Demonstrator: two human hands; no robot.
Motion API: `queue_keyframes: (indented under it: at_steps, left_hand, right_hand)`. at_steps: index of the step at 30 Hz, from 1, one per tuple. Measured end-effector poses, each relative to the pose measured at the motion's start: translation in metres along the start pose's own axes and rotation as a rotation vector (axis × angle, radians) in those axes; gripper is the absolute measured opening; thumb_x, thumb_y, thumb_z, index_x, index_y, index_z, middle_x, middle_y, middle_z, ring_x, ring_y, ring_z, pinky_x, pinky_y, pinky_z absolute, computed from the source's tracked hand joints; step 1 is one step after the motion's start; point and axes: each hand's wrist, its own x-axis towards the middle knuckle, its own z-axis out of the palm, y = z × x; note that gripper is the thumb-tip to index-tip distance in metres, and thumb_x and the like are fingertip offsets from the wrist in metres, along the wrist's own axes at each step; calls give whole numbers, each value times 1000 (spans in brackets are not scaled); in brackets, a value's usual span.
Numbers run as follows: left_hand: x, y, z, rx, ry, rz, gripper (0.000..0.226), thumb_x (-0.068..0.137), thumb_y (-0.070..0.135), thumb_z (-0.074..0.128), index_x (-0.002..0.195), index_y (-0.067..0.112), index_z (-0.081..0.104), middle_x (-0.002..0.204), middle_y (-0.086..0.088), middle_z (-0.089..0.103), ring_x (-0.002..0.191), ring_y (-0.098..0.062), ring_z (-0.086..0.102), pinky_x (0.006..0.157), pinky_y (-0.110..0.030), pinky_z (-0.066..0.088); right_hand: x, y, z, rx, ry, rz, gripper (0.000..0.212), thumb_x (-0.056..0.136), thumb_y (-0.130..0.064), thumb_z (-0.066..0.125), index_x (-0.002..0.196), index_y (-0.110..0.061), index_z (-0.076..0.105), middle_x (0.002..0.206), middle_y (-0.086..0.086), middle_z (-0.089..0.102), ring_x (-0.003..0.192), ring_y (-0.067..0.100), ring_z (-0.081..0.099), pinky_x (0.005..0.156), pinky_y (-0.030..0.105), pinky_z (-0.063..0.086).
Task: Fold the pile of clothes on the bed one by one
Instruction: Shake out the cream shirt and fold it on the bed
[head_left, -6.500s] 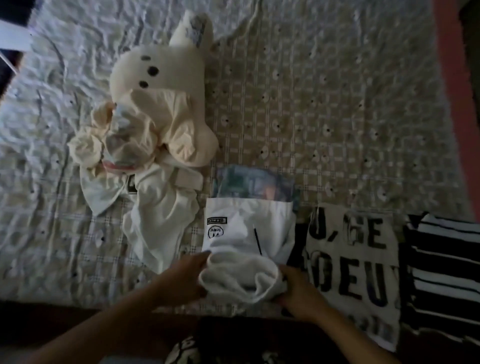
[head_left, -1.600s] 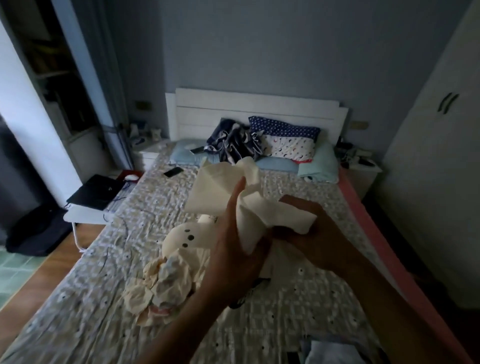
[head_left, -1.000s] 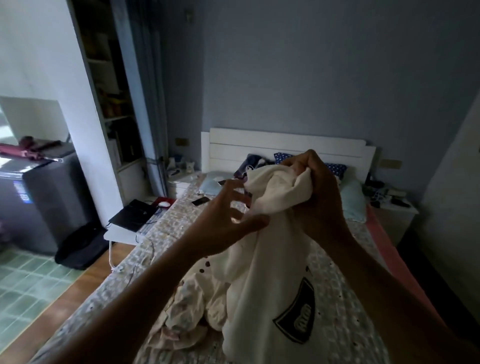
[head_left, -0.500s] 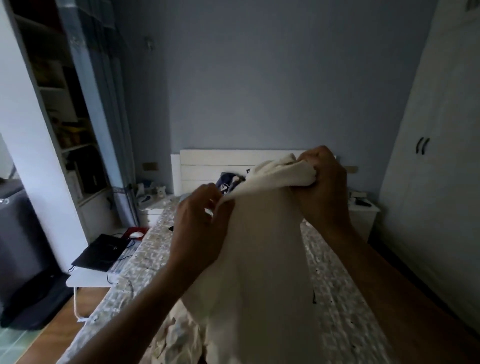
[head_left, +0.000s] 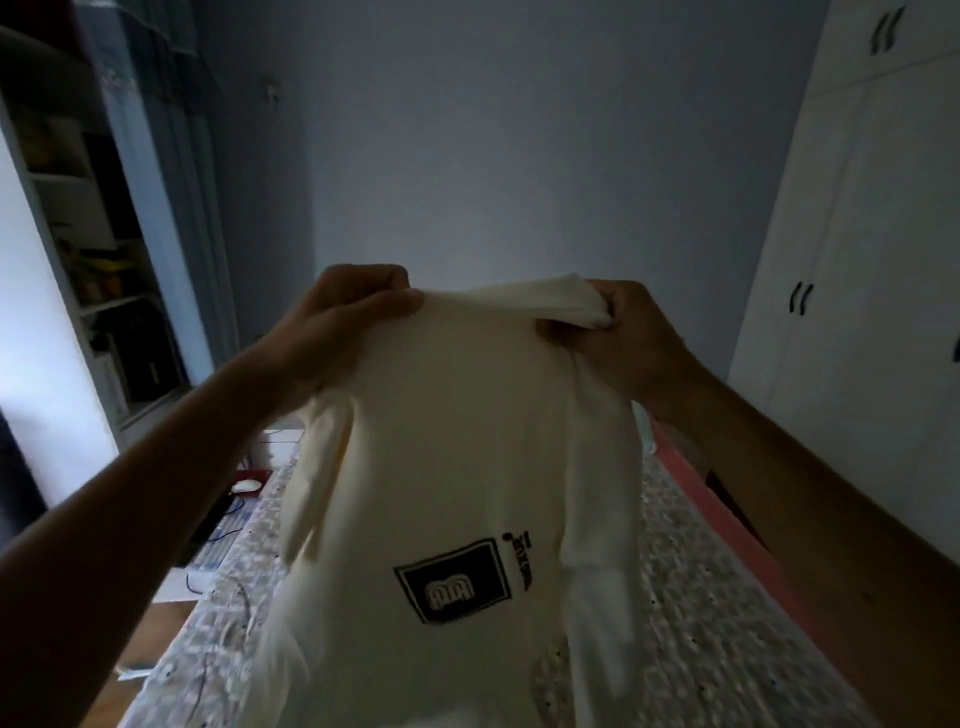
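Observation:
A cream shirt (head_left: 457, 447) with a black square logo low on its front hangs in the air in front of me. My left hand (head_left: 337, 322) pinches its top edge on the left. My right hand (head_left: 618, 332) grips a bunched part of the top edge on the right. The cloth is stretched between the two hands and falls down over the bed (head_left: 696, 597). The shirt hides the rest of the clothes pile.
The patterned bedspread shows on both sides of the shirt, with a red bed edge (head_left: 737, 530) at right. A white wardrobe (head_left: 857, 260) stands at right, a shelf unit (head_left: 98, 249) at left. A low table with a mouse (head_left: 247, 486) sits beside the bed.
My hands have moved apart and spread the shirt's top edge wide. The shirt has turned, so its black logo now faces me. My view has tilted up toward the wall.

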Motion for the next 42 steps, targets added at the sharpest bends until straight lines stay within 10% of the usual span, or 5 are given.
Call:
queue_keyframes:
  at_steps: [8, 20, 29, 38, 42]
  left_hand:
    - [11, -2, -25, 188, 45, 13, 43, 99, 23, 56, 56, 23, 51, 51, 11, 46, 45, -2, 43, 42, -11, 35]
    - [21, -4, -38, 996, -174, -132, 28, 85, 36, 74, 106, 19, 68, 91, 6, 66, 74, 4, 55, 72, -23, 48]
    - [14, -40, -53, 724, -199, -328, 20, 92, 29, 65, 103, 14, 70, 87, 7, 69, 65, 9, 65, 54, -3, 46]
    - [41, -7, -46, 874, -125, -154, 27, 88, 36, 70, 78, 11, 66, 75, -6, 65, 58, -6, 58, 57, -16, 43]
    - [68, 14, 0, 744, -187, -8, 24, 84, 35, 74, 68, 25, 61, 67, 7, 58, 57, 5, 54, 56, -11, 41]
  right_hand:
    - [11, -8, 3, -172, -151, -27, 33, 86, -28, 71, 83, 3, 59, 80, 24, 60, 63, 18, 52, 61, 30, 38]
    - [21, 0, -9, -228, -90, -30, 32, 94, -32, 62, 67, -20, 46, 62, -4, 43, 49, 0, 38, 50, 14, 30]
    - [23, 21, -29, -397, 58, -72, 33, 87, -40, 68, 78, -12, 53, 66, -9, 51, 53, -4, 47, 51, 14, 33]
    - [12, 60, -47, -792, -441, 272, 45, 77, -47, 74, 107, -16, 68, 109, 6, 69, 82, 14, 58, 75, 32, 49]
    - [2, 12, 9, -215, -562, 237, 78, 72, -44, 81, 137, -34, 39, 127, -16, 53, 107, 6, 57, 90, 28, 50]
